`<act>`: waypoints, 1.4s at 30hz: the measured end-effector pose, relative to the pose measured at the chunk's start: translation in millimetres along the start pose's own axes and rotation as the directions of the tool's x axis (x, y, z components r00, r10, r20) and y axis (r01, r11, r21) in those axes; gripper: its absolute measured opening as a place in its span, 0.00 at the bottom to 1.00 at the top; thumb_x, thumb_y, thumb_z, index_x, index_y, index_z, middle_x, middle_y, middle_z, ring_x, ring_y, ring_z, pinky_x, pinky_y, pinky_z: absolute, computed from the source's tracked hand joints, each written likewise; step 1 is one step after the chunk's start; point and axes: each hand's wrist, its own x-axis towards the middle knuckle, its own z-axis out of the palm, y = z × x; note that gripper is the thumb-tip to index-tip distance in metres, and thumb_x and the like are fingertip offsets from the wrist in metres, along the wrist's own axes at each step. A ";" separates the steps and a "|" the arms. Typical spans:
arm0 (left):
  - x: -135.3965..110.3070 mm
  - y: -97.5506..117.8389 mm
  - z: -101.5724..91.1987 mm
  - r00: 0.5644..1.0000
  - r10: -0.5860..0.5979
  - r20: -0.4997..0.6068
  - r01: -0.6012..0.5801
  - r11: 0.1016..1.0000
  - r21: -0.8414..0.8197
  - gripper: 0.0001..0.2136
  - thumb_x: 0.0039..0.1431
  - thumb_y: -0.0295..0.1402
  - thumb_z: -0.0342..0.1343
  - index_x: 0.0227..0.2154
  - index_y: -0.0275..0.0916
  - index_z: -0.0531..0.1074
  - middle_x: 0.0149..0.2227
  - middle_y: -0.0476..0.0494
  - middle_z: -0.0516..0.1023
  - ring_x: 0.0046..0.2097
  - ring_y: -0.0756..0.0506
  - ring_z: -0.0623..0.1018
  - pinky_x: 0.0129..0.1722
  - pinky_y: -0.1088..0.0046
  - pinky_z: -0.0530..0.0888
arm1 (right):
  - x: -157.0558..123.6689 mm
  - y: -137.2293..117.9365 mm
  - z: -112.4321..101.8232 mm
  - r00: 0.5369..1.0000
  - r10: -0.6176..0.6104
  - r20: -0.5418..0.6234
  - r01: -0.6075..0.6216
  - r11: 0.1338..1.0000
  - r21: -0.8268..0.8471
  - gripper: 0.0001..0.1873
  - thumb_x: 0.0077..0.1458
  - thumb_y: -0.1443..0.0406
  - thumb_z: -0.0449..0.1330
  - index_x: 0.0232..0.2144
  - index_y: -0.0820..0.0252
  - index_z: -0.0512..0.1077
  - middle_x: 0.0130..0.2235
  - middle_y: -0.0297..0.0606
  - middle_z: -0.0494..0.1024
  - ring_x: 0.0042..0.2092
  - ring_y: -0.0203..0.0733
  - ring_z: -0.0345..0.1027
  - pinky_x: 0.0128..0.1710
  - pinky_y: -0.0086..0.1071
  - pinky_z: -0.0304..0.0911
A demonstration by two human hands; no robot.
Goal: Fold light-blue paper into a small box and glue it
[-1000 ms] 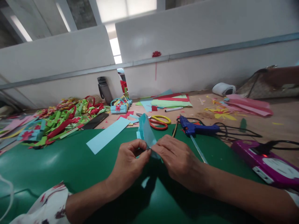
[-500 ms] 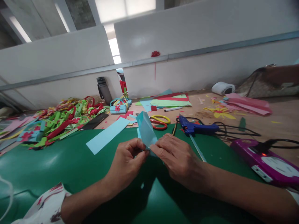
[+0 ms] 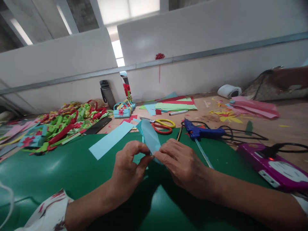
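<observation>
A folded piece of light-blue paper [image 3: 149, 134] is held up between both hands over the green table cover [image 3: 79, 170]. My left hand [image 3: 131, 166] pinches its lower left edge between thumb and forefinger. With fingers closed, my right hand [image 3: 181, 166] grips the lower right side. Part of the paper's lower end is hidden by the fingers. A flat light-blue paper strip [image 3: 110, 140] lies left of the hands. Just beyond the paper are scissors [image 3: 162, 129] with red and yellow handles. Right of them rests a blue glue gun [image 3: 203, 131] with a clear glue stick in it.
A heap of green and red paper strips [image 3: 64, 123] lies left, near a dark phone [image 3: 98, 125] and a small blue paper bag [image 3: 122, 112]. Coloured sheets [image 3: 176, 104] and a marker [image 3: 178, 112] lie behind. A purple power strip [image 3: 274, 166] with black cables sits right.
The folded blue paper has tilted left and dropped slightly at its top, showing more of its left fold. Both hands keep their hold with only small finger shifts.
</observation>
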 end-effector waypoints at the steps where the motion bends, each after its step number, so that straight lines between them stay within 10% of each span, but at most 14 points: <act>1: -0.8 -1.5 0.6 0.999 0.045 -0.027 -0.045 0.999 0.019 0.04 0.52 0.25 0.57 0.31 0.39 0.70 0.27 0.50 0.75 0.31 0.49 0.76 0.35 0.74 0.71 | 0.3 -0.3 0.1 1.000 0.006 0.002 -0.006 1.000 -0.002 0.13 0.57 0.76 0.45 0.36 0.67 0.69 0.29 0.43 0.71 0.32 0.41 0.61 0.33 0.36 0.59; 6: -2.2 -10.9 2.5 0.956 0.293 0.012 -0.292 0.949 0.122 0.17 0.56 0.24 0.55 0.49 0.41 0.67 0.28 0.51 0.77 0.30 0.50 0.75 0.49 0.66 0.68 | 1.1 -1.2 1.4 1.000 0.012 -0.024 -0.013 1.000 -0.023 0.13 0.58 0.74 0.46 0.30 0.66 0.69 0.27 0.41 0.69 0.30 0.39 0.59 0.33 0.35 0.58; 10: -0.1 -12.6 3.3 0.937 0.350 0.018 -0.347 0.921 0.179 0.07 0.59 0.26 0.53 0.40 0.38 0.71 0.25 0.51 0.76 0.28 0.50 0.73 0.45 0.65 0.70 | -0.2 -1.0 2.3 1.000 0.002 -0.030 -0.003 0.999 -0.033 0.14 0.59 0.74 0.43 0.34 0.67 0.69 0.28 0.42 0.70 0.31 0.41 0.60 0.33 0.37 0.59; 32: 5.8 -9.1 1.8 0.958 0.287 -0.001 -0.286 0.955 0.078 0.06 0.57 0.24 0.54 0.26 0.38 0.72 0.22 0.50 0.74 0.26 0.50 0.72 0.32 0.74 0.70 | -3.2 -0.4 5.6 0.962 0.260 -0.089 -0.239 0.951 0.194 0.12 0.56 0.76 0.48 0.39 0.64 0.67 0.33 0.43 0.75 0.36 0.41 0.67 0.36 0.35 0.63; 42: 4.8 -3.1 1.0 0.981 0.194 0.022 -0.194 0.980 0.044 0.06 0.56 0.26 0.54 0.25 0.36 0.73 0.23 0.48 0.76 0.26 0.51 0.74 0.24 0.80 0.68 | -1.4 -4.0 1.0 0.952 0.302 0.052 -0.303 0.953 0.012 0.09 0.57 0.70 0.52 0.28 0.64 0.71 0.28 0.42 0.71 0.33 0.41 0.62 0.34 0.35 0.58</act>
